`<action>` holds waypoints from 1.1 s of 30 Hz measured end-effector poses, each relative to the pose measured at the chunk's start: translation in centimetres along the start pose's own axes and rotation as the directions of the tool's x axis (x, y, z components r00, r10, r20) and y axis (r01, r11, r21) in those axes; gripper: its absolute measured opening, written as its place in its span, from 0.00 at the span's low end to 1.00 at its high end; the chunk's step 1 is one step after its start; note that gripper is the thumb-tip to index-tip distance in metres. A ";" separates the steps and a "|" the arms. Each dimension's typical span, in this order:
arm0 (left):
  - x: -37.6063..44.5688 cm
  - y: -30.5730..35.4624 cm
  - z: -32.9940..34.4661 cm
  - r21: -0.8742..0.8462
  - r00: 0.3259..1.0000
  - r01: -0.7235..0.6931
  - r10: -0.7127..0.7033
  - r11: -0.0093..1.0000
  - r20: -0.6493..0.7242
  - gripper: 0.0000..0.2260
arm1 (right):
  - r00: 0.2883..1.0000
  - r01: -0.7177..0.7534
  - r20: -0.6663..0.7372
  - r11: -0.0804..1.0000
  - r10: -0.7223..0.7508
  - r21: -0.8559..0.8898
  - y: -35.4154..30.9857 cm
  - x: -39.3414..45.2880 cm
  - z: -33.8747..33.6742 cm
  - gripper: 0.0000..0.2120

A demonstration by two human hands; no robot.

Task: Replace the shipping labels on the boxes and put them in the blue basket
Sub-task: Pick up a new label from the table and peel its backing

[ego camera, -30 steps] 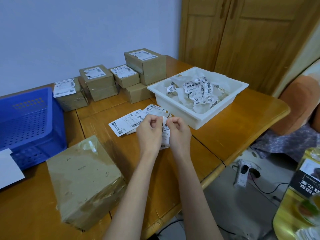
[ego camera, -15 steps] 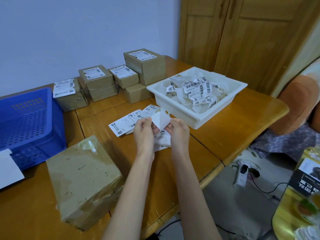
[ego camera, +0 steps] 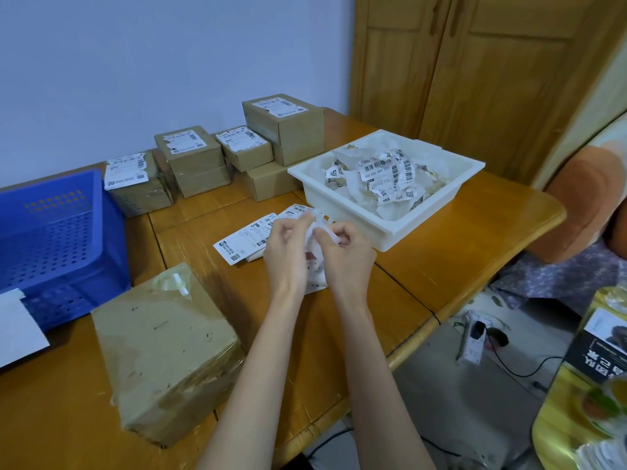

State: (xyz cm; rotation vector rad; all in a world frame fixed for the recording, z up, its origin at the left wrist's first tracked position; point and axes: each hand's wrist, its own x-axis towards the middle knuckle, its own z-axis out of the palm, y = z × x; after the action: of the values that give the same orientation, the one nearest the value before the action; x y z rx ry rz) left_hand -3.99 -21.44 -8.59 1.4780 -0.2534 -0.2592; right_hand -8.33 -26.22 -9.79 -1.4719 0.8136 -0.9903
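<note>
The stripped box (ego camera: 166, 354) sits nearest on the bench (ego camera: 424, 266), unlabelled. Above it, left hand (ego camera: 285, 252) and right hand (ego camera: 346, 252) both pinch a fresh label (ego camera: 317, 232); its backing, flat half a second ago, is now peeled and crumpled, ready for sticking. The blue basket (ego camera: 57, 239) waits left.

A plain pale blue-white wall (ego camera: 152, 62) fills the view from nine to twelve o'clock; at one o'clock stands a tall wooden wardrobe (ego camera: 475, 69) with panelled doors, its vertical handles near the centre seam. A varnished wooden table (ego camera: 458, 239) with rounded corners spans the middle, lit softly and evenly; at three o'clock sits an orange cushioned seat (ego camera: 583, 198), and at five o'clock a grey tiled floor (ego camera: 451, 401) carries a black cable (ego camera: 519, 368).
</note>
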 end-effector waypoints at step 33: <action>-0.3 -0.3 0.0 -0.021 1.000 -0.018 0.019 1.000 0.015 0.17 | 0.993 0.006 -0.109 0.970 -0.034 -0.244 -0.4 0.8 0.4 0.10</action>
State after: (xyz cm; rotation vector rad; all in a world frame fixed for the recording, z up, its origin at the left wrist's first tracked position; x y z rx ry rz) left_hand -4.27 -21.38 -8.86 1.4529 -0.2758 -0.2574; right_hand -7.68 -26.71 -9.33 -1.6461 1.0329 -1.0234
